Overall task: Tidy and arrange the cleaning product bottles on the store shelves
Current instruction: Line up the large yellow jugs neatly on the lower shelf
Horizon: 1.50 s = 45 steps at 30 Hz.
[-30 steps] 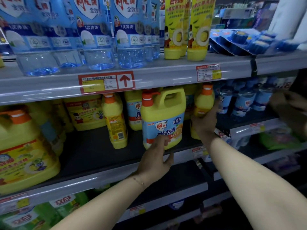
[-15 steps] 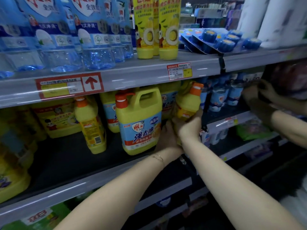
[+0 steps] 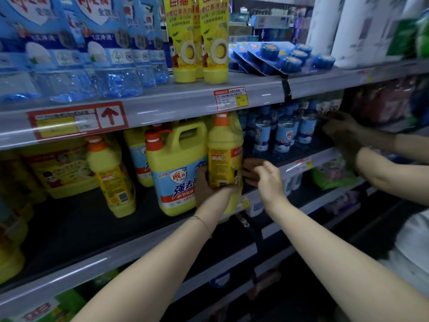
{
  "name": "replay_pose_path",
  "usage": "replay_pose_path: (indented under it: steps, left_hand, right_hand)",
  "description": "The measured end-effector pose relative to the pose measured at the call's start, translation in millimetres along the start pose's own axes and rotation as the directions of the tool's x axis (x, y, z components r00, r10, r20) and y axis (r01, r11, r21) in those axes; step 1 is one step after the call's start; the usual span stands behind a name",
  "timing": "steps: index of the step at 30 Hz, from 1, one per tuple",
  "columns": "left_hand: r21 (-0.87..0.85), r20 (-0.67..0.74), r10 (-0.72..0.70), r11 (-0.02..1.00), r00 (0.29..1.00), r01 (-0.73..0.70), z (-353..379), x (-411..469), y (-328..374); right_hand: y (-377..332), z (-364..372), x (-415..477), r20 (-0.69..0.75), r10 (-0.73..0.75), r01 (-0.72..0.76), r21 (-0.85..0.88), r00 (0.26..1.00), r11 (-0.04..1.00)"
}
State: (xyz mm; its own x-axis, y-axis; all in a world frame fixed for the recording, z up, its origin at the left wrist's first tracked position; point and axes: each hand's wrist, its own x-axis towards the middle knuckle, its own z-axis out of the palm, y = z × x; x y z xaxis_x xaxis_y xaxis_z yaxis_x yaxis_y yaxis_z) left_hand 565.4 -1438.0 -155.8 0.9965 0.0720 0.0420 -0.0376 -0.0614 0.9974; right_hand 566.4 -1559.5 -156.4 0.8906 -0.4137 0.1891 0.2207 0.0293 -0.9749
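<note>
Middle shelf (image 3: 69, 228) carries the dish-soap stock. Landmark is the big yellow pump jug (image 3: 171, 173) with the handle and blue label, standing upright at the front.
- Against the jug's right side: a yellow bottle with an orange cap (image 3: 224, 156), upright, back label toward the camera, overlapping the jug's right edge. Can't tell if its base sits on the shelf or is lifted.
- Left of the jug: a second orange-cap bottle (image 3: 111, 177), standing apart from it, with more yellow jugs behind.
- Right of the jug, further back: a cluster of small blue-label bottles (image 3: 283, 133).
- Above the jug, on the upper shelf (image 3: 162, 105): clear blue bottles (image 3: 116, 66), two yellow tubes (image 3: 213, 43) and blue blister packs (image 3: 287, 56).

Hands:
- The left hand (image 3: 204, 185) wraps the lower part of the orange-cap bottle from the jug side, fingers curled round it, with a thin bracelet (image 3: 199, 220) on the wrist.
- The right hand (image 3: 269, 180) is just right of that bottle, fingers loosely curled, gripping nothing. Whether the fingertips touch the bottle can't be told.
- Another person's hand (image 3: 339, 129) reaches in beyond the small blue-label bottles.
</note>
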Motion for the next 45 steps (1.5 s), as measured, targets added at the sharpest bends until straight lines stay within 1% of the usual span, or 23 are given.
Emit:
replay_pose_path:
  steps: [2, 3, 4, 6, 7, 9, 12, 15, 18, 23, 25, 28, 30, 33, 37, 39, 41, 43, 45]
  left_hand:
    - [-0.124, 0.098, -0.055, 0.99, 0.994, 0.067, -7, -4, 5]
    - [-0.183, 0.188, -0.078, 0.977, 0.979, 0.113, -11, -6, 6]
    - [-0.215, 0.228, -0.067, 0.97, 0.971, 0.117, -17, -7, 6]
    - [-0.221, 0.191, 0.001, 0.974, 0.982, 0.043, -30, -9, -1]
    - [-0.211, 0.186, 0.013, 0.977, 0.982, 0.027, -38, -11, -4]
    - [-0.192, 0.23, 0.011, 0.981, 0.973, 0.034, -53, -17, -12]
    - [-0.163, 0.289, 0.041, 0.987, 0.957, 0.007, -79, -25, -29]
    - [-0.149, 0.294, 0.049, 0.989, 0.955, -0.005, -108, -36, -41]
    - [-0.149, 0.238, 0.061, 0.989, 0.969, -0.025, -137, -46, -40]
    - [-0.082, 0.091, 0.152, 0.986, 0.984, -0.145, -193, -50, -27]
    - [-0.015, 0.045, 0.192, 0.981, 0.98, -0.192, -218, -49, -23]
    - [0.165, -0.044, 0.249, 0.957, 0.967, -0.239, -256, -46, -24]
    - [0.226, -0.076, 0.287, 0.938, 0.955, -0.264, -277, -41, -27]
    - [0.22, -0.138, 0.282, 0.943, 0.949, -0.248, -298, -30, -33]
    - [0.318, -0.089, 0.317, 0.907, 0.944, -0.275, -316, -24, -41]
    - [0.355, -0.109, 0.326, 0.895, 0.939, -0.27, -320, -21, -47]
    - [0.419, -0.163, 0.367, 0.866, 0.916, -0.273, -323, -19, -51]
    - [0.499, -0.206, 0.396, 0.829, 0.895, -0.252, -320, -16, -51]
    - [0.544, -0.241, 0.397, 0.811, 0.885, -0.216, -312, -15, -52]
  right_hand:
    - [6, 0, 3, -0.021, 0.034, -0.035, -0.035, 0.999, 0.999]
    - [11, -1, 4, -0.025, 0.057, -0.059, -0.059, 0.998, 0.997]
    - [16, -2, 6, -0.017, 0.076, -0.078, -0.09, 0.997, 0.993]
    - [23, -1, 3, 0.047, 0.092, -0.085, -0.13, 0.995, 0.988]
    - [25, 1, 0, 0.093, 0.087, -0.075, -0.125, 0.992, 0.989]
    - [26, 9, -11, 0.158, 0.056, -0.047, -0.059, 0.986, 0.997]
    - [30, 19, -34, 0.185, -0.022, 0.015, 0.041, 0.982, 0.999]
    - [37, 34, -59, 0.246, -0.107, 0.091, 0.073, 0.963, 0.993]
    - [31, 60, -77, 0.278, -0.175, 0.152, 0.102, 0.945, 0.983]
    - [18, 113, -99, 0.316, -0.295, 0.241, 0.199, 0.902, 0.95]
    - [14, 133, -106, 0.359, -0.31, 0.246, 0.213, 0.881, 0.946]
    - [12, 162, -118, 0.391, -0.341, 0.28, 0.205, 0.855, 0.938]
    - [15, 181, -123, 0.39, -0.349, 0.305, 0.172, 0.852, 0.937]
    - [23, 206, -128, 0.365, -0.362, 0.348, 0.106, 0.858, 0.931]
    - [37, 228, -132, 0.405, -0.314, 0.333, 0.024, 0.859, 0.942]
    - [44, 235, -132, 0.415, -0.327, 0.387, -0.067, 0.849, 0.919]
    - [48, 244, -133, 0.421, -0.346, 0.446, -0.165, 0.838, 0.879]
    - [50, 252, -134, 0.428, -0.335, 0.457, -0.222, 0.839, 0.861]
    - [52, 260, -134, 0.452, -0.309, 0.457, -0.267, 0.837, 0.848]
